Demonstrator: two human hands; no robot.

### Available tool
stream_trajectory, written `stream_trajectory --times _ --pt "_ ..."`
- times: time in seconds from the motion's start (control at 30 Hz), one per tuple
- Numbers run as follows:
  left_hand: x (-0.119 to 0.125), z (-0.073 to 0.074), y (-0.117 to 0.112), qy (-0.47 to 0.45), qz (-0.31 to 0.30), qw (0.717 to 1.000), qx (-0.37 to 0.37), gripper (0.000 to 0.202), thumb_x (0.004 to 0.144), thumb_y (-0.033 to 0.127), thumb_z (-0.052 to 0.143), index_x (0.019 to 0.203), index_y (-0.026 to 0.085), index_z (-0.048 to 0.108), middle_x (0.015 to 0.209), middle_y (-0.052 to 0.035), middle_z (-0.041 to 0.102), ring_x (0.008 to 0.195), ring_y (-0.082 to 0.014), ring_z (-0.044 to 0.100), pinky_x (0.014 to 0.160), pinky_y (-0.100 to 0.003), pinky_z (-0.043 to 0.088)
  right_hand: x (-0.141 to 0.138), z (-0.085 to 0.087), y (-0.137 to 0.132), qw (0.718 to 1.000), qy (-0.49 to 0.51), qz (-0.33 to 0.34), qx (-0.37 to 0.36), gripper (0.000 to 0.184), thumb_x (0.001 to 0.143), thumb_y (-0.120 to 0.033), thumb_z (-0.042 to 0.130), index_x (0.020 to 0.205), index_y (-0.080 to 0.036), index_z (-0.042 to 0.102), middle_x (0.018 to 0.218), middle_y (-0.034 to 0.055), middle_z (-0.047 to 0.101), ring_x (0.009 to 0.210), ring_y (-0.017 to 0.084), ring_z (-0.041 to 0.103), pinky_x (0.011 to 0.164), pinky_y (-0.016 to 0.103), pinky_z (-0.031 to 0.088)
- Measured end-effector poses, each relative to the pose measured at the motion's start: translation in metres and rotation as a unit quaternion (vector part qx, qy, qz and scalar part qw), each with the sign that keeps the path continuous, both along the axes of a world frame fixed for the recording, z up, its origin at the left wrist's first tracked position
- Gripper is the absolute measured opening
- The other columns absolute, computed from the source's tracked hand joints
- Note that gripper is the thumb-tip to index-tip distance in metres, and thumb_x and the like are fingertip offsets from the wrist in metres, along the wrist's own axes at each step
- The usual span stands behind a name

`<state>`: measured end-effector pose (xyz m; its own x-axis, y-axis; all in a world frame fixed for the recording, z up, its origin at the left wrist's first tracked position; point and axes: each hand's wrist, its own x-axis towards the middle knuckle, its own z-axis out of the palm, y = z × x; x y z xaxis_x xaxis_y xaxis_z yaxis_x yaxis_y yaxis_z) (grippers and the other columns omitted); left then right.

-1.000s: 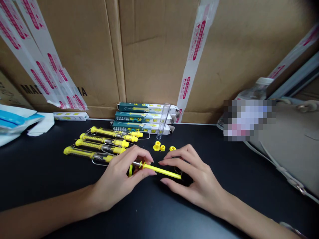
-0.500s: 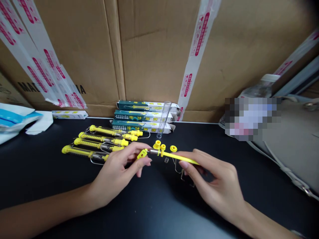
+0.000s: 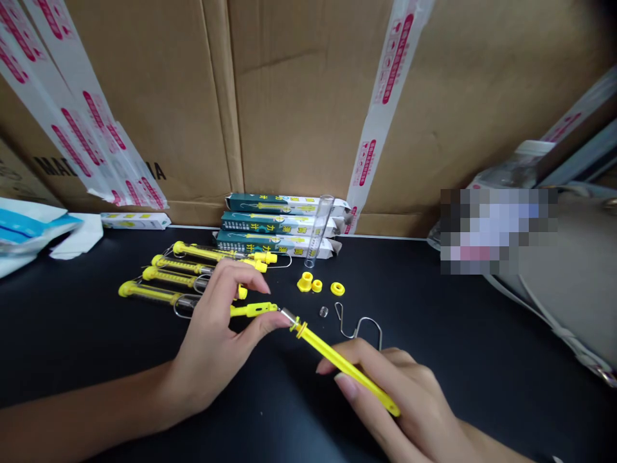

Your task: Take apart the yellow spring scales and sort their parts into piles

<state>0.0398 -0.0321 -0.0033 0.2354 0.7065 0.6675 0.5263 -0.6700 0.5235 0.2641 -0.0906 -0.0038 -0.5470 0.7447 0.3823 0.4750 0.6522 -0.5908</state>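
Note:
My left hand (image 3: 216, 337) pinches a short flat yellow plastic piece (image 3: 253, 310) between thumb and fingers. A metal sleeve (image 3: 288, 315) joins that piece to a long yellow plastic rod (image 3: 342, 363), which my right hand (image 3: 395, 402) grips near its lower end. Together they look like a spring scale in parts. Just left of my left hand lie several assembled yellow spring scales (image 3: 193, 265), partly hidden behind it. Above my right hand rest a bent wire hook (image 3: 359, 328) and a small metal coil (image 3: 323, 312).
Yellow plastic caps (image 3: 304, 281) sit near a clear tube (image 3: 318, 231) and stacked teal-and-white boxes (image 3: 279, 225) on the black table (image 3: 120, 360). Behind stands taped cardboard (image 3: 303, 109). Packaging (image 3: 29, 231) lies left; a bottle (image 3: 520, 167) and a bag (image 3: 554, 308) lie right.
My right hand has moved down and right, swinging the rod to point toward me. The two hands have drawn apart, uncovering the wire hook and coil.

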Motion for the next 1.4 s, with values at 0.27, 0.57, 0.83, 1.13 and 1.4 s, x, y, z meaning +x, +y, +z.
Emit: stream_trajectory --times 0.27,0.57,0.83,1.13,1.4 --pt "0.002 0.002 0.0 0.005 0.017 0.998 -0.06 0.031 0.09 0.025 0.063 0.068 0.02 0.042 0.07 0.0064 0.045 0.063 -0.0084 0.045 0.06 -0.02 0.038 -0.006 0.001 0.002 0.998 -0.052 -0.042 0.013 0.022 0.104 -0.024 0.029 0.111 -0.021 0.05 0.087 0.0007 0.071 0.056 0.011 0.066 0.056 0.024 0.05" --pt "0.002 0.007 -0.009 0.029 -0.097 0.985 -0.141 0.015 0.095 0.032 0.054 0.098 0.021 0.064 0.07 0.0069 0.063 0.056 -0.0073 0.056 0.056 -0.017 0.044 -0.019 -0.015 0.003 0.98 -0.15 -0.071 0.114 0.021 0.105 -0.022 0.024 0.103 -0.019 0.044 0.061 -0.0023 0.063 0.043 0.016 0.061 0.04 0.028 0.036" --pt "0.002 0.006 -0.011 0.007 -0.165 0.965 -0.204 0.033 0.104 0.03 0.031 0.086 0.019 0.056 0.076 0.002 0.061 0.066 -0.0096 0.057 0.067 -0.022 0.045 -0.024 -0.007 0.002 0.991 -0.112 -0.027 0.064 0.028 0.104 -0.043 0.035 0.107 -0.019 0.049 0.084 0.0035 0.068 0.065 0.018 0.067 0.055 0.029 0.05" --pt "0.002 0.005 -0.012 0.125 -0.205 0.958 -0.154 0.023 0.099 0.025 0.037 0.078 0.021 0.045 0.066 0.0054 0.051 0.053 -0.0094 0.047 0.051 -0.022 0.036 -0.018 -0.007 0.01 0.978 0.133 -0.056 -0.15 0.053 0.092 -0.046 0.061 0.138 -0.03 0.04 0.107 0.0025 0.064 0.065 0.01 0.059 0.049 0.018 0.05" --pt "0.003 0.005 -0.013 0.177 -0.241 0.947 -0.117 0.018 0.101 0.024 0.038 0.091 0.021 0.052 0.077 0.0025 0.063 0.064 -0.0111 0.06 0.058 -0.021 0.043 -0.018 -0.005 0.009 0.988 0.116 -0.072 -0.073 0.021 0.096 -0.03 0.059 0.116 -0.023 0.063 0.084 -0.001 0.069 0.063 0.011 0.059 0.062 0.022 0.051"
